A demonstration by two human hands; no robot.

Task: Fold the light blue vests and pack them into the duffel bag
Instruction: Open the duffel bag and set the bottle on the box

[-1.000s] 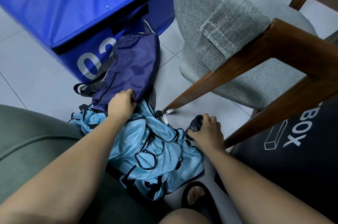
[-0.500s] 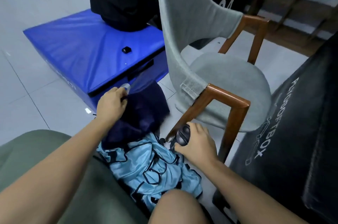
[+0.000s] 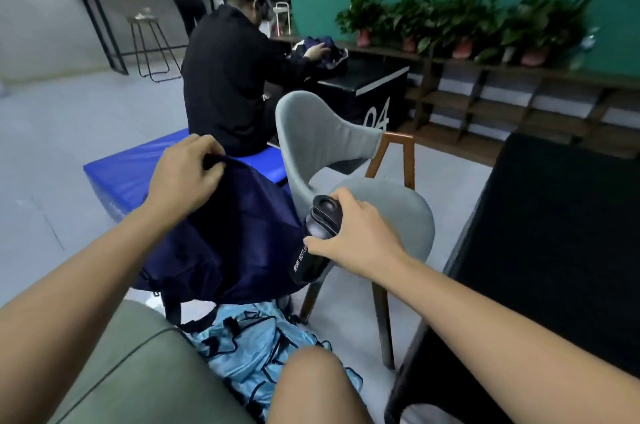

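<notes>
Navy nylon makes up the duffel bag (image 3: 228, 233), which is seen in the head view held up off the floor, hanging slack with its straps dangling; whether anything lies inside cannot be told. Below it, the light blue vests (image 3: 252, 344) are heaped unfolded on the tiled floor, between a grey-green cushion (image 3: 131, 371) and the person's bare knee (image 3: 315, 385). Room is limited on the right by a grey upholstered chair (image 3: 381, 212) with wooden legs and by a black padded box (image 3: 554, 250); a blue mat (image 3: 128, 174) lies behind the bag, and open floor is left on the far left. The left hand (image 3: 185, 177) is closed on the bag's top edge, the fabric pinched between thumb and fingers. The right hand (image 3: 360, 236) is wrapped around a black sport bottle (image 3: 315, 240), held tilted just beside the bag.
</notes>
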